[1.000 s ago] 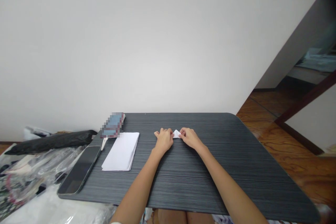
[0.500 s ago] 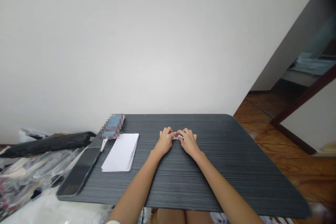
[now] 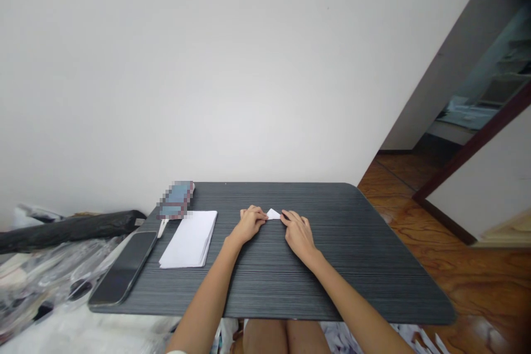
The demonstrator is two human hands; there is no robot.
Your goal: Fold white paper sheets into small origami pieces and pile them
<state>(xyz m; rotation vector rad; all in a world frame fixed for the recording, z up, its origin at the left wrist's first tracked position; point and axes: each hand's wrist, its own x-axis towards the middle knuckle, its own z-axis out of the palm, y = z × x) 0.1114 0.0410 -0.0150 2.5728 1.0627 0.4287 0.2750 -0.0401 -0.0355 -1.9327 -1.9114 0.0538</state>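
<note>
A small white piece of folded paper (image 3: 272,214), triangular with its point away from me, lies on the dark table. My left hand (image 3: 251,223) pinches its left corner, fingers closed together. At the opposite corner, my right hand (image 3: 297,230) grips the paper with thumb and fingertips, the other fingers curved over the tabletop. Both corners are partly hidden under my fingers. Left of my left hand lies a stack of white paper sheets (image 3: 188,239).
The dark grained table (image 3: 352,265) stands against a white wall. On its left are a black smartphone (image 3: 123,270), a pixelated blue item (image 3: 176,199) and a white strip (image 3: 162,227). A long black wrapped bundle (image 3: 74,229) lies beyond the left edge, over clear plastic bags.
My hands have moved apart, so more of the folded paper shows between them. The whole view has shifted slightly.
</note>
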